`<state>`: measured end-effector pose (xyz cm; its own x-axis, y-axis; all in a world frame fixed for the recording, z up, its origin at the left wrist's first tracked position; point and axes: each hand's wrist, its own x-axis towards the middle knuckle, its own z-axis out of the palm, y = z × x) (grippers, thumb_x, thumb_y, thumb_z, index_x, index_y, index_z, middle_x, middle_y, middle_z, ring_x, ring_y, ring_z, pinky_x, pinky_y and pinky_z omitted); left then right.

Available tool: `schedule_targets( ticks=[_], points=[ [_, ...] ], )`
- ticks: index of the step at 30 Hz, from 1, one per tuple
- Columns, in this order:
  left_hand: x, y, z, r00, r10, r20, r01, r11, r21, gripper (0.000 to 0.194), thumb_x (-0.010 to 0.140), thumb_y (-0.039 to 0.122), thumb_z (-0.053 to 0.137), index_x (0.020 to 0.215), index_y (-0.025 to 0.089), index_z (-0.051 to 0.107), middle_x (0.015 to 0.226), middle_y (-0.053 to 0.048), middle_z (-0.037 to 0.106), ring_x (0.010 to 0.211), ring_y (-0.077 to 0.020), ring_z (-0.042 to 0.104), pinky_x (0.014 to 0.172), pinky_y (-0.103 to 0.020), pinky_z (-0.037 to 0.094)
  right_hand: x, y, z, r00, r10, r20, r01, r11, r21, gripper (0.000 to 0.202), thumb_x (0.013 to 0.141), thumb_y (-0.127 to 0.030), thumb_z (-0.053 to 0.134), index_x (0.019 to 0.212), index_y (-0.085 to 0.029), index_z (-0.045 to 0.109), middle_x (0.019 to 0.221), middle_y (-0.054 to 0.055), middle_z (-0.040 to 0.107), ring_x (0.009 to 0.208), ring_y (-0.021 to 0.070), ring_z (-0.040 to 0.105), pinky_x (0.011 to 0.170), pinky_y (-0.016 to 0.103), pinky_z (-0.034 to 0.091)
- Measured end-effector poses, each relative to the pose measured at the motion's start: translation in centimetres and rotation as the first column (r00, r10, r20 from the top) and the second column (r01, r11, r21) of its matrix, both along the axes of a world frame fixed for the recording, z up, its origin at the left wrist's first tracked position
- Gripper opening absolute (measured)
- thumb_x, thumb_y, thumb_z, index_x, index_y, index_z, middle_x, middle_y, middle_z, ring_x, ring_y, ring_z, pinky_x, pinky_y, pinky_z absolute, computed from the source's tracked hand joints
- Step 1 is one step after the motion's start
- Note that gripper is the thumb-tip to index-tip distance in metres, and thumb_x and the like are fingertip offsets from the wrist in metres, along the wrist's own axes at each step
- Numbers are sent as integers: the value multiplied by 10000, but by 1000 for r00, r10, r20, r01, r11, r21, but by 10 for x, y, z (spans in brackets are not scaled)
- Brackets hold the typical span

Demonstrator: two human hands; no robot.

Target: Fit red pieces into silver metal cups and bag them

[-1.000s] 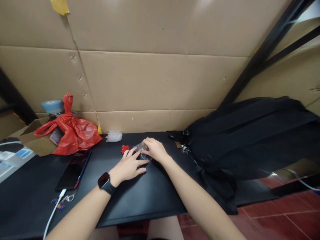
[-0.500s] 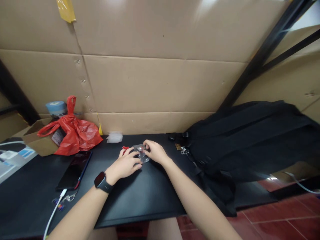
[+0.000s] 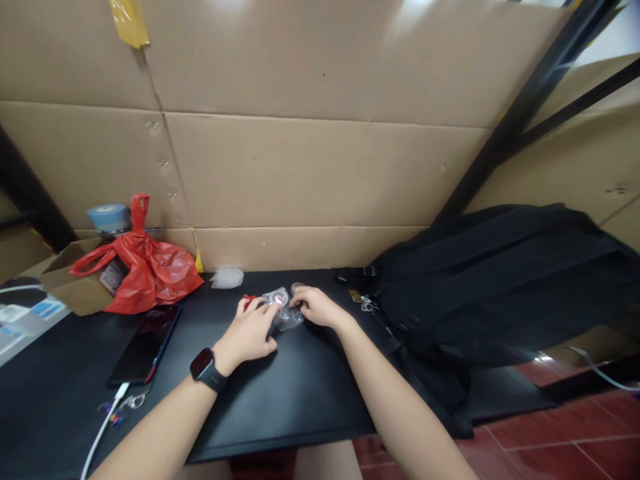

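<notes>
On the black tabletop (image 3: 320, 380) in front of me lies a small round clear-and-white piece (image 3: 278, 297) in crinkled see-through plastic. My left hand (image 3: 253, 331), with a black watch on the wrist, rests its outstretched fingers on this piece. A small red item (image 3: 249, 301) shows partly behind those fingers. My right hand (image 3: 316, 307) has its fingers bent and pinched at a clear plastic packet (image 3: 289, 320). Another small roundish piece (image 3: 297, 287) peeks out behind the right fingers; what it is I cannot make out.
A stack of clear plastic pieces (image 3: 227, 277) lies near the cardboard wall (image 3: 300, 173). To the left are a red plastic bag (image 3: 155, 273), a cardboard box (image 3: 80, 287) and a phone (image 3: 147, 343) on a white cable. A black backpack (image 3: 500, 287) with keys (image 3: 367, 304) fills the right.
The round piece in plastic now shows between my hands, where the fingers partly covered it. My right hand has shifted slightly right and down, its fingers drawn away from the left ones.
</notes>
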<state>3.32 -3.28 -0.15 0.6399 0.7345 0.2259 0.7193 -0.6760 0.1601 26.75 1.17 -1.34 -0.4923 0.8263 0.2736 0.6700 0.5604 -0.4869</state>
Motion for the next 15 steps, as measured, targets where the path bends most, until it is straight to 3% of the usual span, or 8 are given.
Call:
schedule_targets(
  ticks=[3, 8, 11, 15],
  points=[
    [0, 2, -1, 999, 42, 7, -42, 998, 38, 542, 768, 175, 539, 1307, 209, 506, 1188, -127, 655, 1278, -321, 431, 1059, -509, 270, 1, 3, -3, 1000, -2, -29, 3, 1000, 27, 412, 706, 93, 530, 914, -194, 741, 886, 27, 657, 811, 152, 605, 779, 252, 468],
    [4, 4, -3, 995, 93, 42, -97, 990, 103, 321, 834, 184, 529, 1140, 210, 620, 1212, -114, 617, 1242, -310, 437, 994, -495, 321, -3, 3, -6, 1000, -13, -26, 15, 998, 54, 162, 755, -93, 747, 884, -190, 731, 905, 38, 633, 884, 179, 598, 833, 298, 461],
    [6, 6, -3, 987, 148, 67, -156, 977, 143, 300, 837, 209, 551, 1120, 215, 650, 1246, -121, 576, 1252, -323, 411, 962, -495, 341, -6, 3, -6, 999, -21, -46, 25, 997, 71, 71, 802, -118, 722, 825, -185, 728, 885, 35, 635, 874, 171, 596, 833, 294, 453],
    [7, 7, -2, 983, 169, 69, -177, 977, 123, 322, 770, 232, 615, 1085, 230, 682, 1270, -112, 554, 1265, -338, 388, 954, -497, 348, -5, 1, -3, 990, -37, -135, 37, 999, -6, 73, 834, -124, 683, 802, -177, 723, 793, 7, 646, 711, 128, 579, 696, 237, 439]
  ],
)
